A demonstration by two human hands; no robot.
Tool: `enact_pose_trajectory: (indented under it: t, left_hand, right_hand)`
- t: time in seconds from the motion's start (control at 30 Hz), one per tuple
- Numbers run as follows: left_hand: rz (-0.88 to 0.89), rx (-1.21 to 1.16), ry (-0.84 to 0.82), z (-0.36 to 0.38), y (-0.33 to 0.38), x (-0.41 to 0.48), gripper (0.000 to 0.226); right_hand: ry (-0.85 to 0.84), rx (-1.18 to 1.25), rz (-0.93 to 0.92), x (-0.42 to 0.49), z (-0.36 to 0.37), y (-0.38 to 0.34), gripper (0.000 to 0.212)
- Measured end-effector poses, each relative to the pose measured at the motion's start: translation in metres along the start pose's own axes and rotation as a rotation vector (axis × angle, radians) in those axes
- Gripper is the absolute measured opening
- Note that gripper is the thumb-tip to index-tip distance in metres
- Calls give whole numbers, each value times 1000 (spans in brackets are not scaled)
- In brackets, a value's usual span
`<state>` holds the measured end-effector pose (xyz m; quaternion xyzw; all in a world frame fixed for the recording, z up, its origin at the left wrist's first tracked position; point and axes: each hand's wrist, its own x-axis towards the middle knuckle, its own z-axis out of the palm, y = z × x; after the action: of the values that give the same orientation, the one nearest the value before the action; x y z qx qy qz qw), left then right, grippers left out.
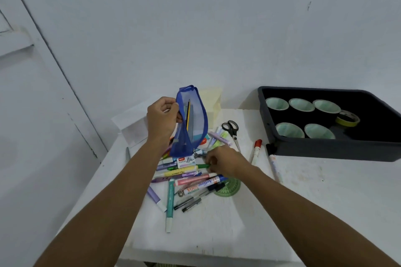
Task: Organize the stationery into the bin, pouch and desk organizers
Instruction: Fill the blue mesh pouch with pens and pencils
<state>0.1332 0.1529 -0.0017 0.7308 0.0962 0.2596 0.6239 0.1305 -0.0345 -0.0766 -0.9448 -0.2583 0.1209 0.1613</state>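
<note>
My left hand (162,117) grips the rim of a blue mesh pouch (195,119) and holds it upright and open above the pile; a yellow pencil and a grey strip stand inside it. My right hand (223,162) reaches into the pile of pens and markers (184,182) on the white table, fingers curled round the end of a green marker (202,166). A small staples box (185,161) lies beside it. The dark bin (325,149) at the right holds several rolls of black tape (290,130) and one yellow roll (347,118).
Black-handled scissors (232,131) and a red-capped marker (256,149) lie between the pile and the bin. A green round protractor (230,187) lies under my right wrist. A pale yellow box (211,99) and a clear organizer (132,125) stand at the table's far edge against the wall.
</note>
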Motion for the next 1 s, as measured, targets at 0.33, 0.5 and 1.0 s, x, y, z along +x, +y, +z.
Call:
enact_pose_trajectory:
  t: [0.33, 0.5, 1.0]
  left_hand:
    - [-35, -17, 18, -7, -2, -2, 19]
    - [-38, -14, 27, -10, -4, -2, 21]
    - [-45, -63, 9, -34, -9, -2, 17]
  right_hand:
    - [291, 688, 116, -20, -69, 27, 8]
    - [757, 906, 48, -13, -106, 11, 12]
    - [660, 845, 61, 22, -77, -67, 9]
